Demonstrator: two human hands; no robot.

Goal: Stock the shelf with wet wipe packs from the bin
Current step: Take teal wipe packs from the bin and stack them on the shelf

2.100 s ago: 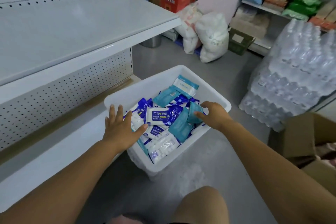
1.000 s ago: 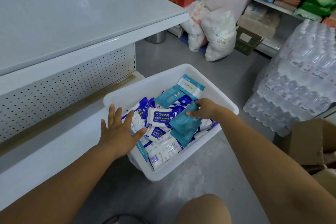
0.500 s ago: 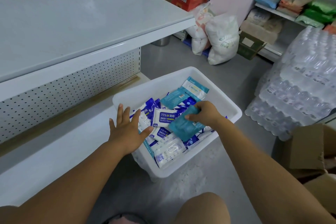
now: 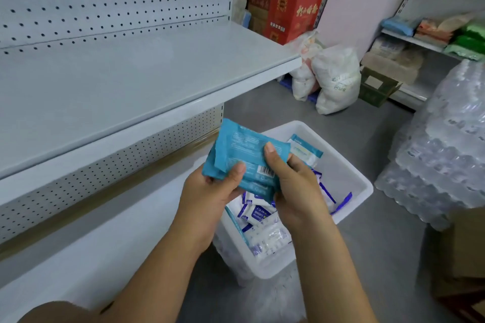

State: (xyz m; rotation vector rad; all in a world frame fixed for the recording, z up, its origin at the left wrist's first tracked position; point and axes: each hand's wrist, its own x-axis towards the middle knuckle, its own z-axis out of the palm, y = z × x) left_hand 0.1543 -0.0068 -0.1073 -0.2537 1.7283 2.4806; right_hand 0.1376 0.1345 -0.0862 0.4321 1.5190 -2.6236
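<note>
Both my hands hold teal wet wipe packs (image 4: 244, 151) above the white plastic bin (image 4: 351, 178), back side with the barcode facing me. My left hand (image 4: 210, 196) grips their lower left corner, thumb on top. My right hand (image 4: 294, 181) grips the right side, thumb pressed on the upper pack. The bin stands on the grey floor and holds several more packs (image 4: 258, 214), white-and-blue and teal. The grey shelf (image 4: 126, 78) with a pegboard back runs along the left, just beyond the packs.
A lower shelf board (image 4: 105, 238) lies left of the bin. Shrink-wrapped water bottles (image 4: 446, 152) are stacked at the right, cardboard boxes (image 4: 467, 257) in front of them. White sacks (image 4: 333, 78) and red cartons (image 4: 294, 13) stand at the back.
My right hand lifted the teal packs out of the bin. My left hand left the bin's edge and took hold of them too. The view moved closer to the shelf.
</note>
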